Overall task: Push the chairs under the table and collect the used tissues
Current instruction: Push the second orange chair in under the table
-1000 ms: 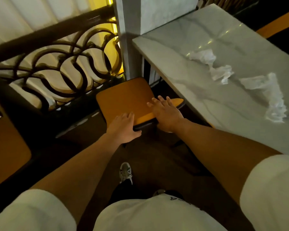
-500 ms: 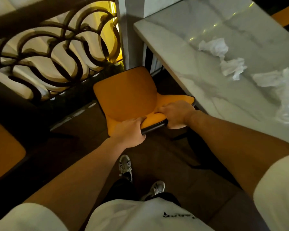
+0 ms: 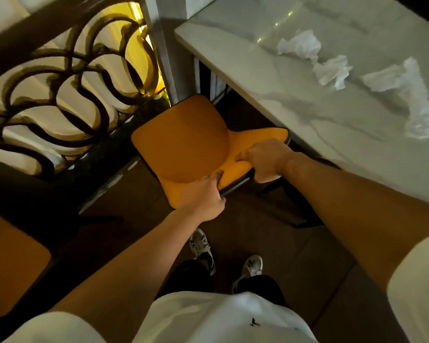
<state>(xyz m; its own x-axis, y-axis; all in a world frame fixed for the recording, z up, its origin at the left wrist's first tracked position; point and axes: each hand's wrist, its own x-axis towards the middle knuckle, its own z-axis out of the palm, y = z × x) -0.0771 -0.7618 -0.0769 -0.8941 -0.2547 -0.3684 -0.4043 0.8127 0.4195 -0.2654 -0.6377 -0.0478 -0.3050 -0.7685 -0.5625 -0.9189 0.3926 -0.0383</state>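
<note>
An orange chair (image 3: 183, 142) with a rounded seat and dark frame stands beside the marble table (image 3: 295, 100), near a scrolled railing (image 3: 60, 78). The left hand (image 3: 203, 196) and right hand (image 3: 265, 159) both curl their fingers around its backrest top. Three crumpled white tissues (image 3: 332, 70) lie on the table.

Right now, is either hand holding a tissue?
No: the left hand and right hand both grip the orange chair; the crumpled tissues lie on the marble table.
</note>
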